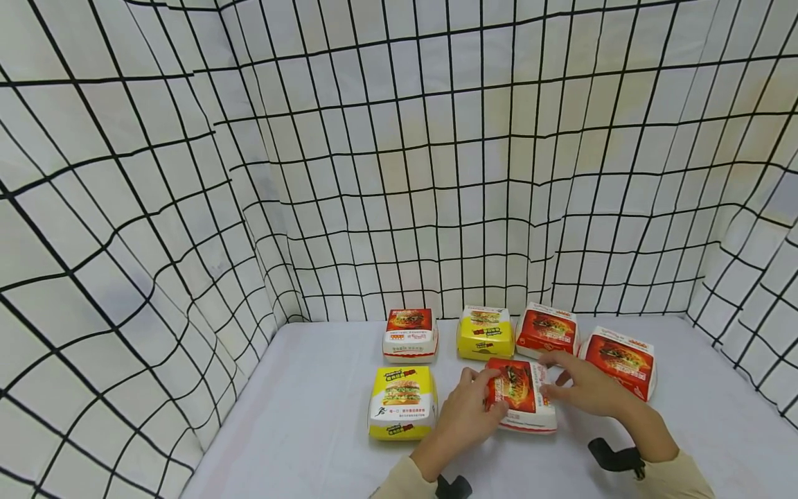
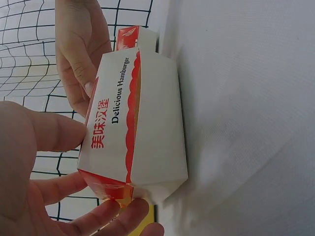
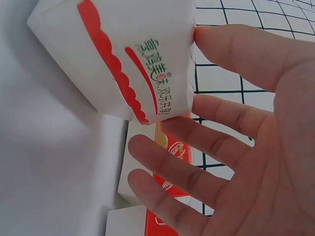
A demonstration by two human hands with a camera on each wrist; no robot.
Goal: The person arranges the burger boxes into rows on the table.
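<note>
A red and white hamburger box (image 1: 516,389) lies between both hands near the front of the white table, its lid closed. My left hand (image 1: 464,412) grips its left side, the thumb on the upper edge and the fingers spread around the far corner. On the opposite side, my right hand (image 1: 589,388) pinches the edge between thumb and fingertips. The left wrist view shows the printed side of the box (image 2: 118,118) with "Delicious Hamburger" on it. Green lettering marks the side of the box (image 3: 152,73) facing the right wrist camera.
To the left sits a yellow and white burger box (image 1: 402,402). Behind are a red and white box (image 1: 410,339), a yellow box (image 1: 485,336) and another red box (image 1: 547,331). One more red box (image 1: 620,362) stands beyond the right hand. Black netting over white cloth (image 1: 399,173) encloses the table.
</note>
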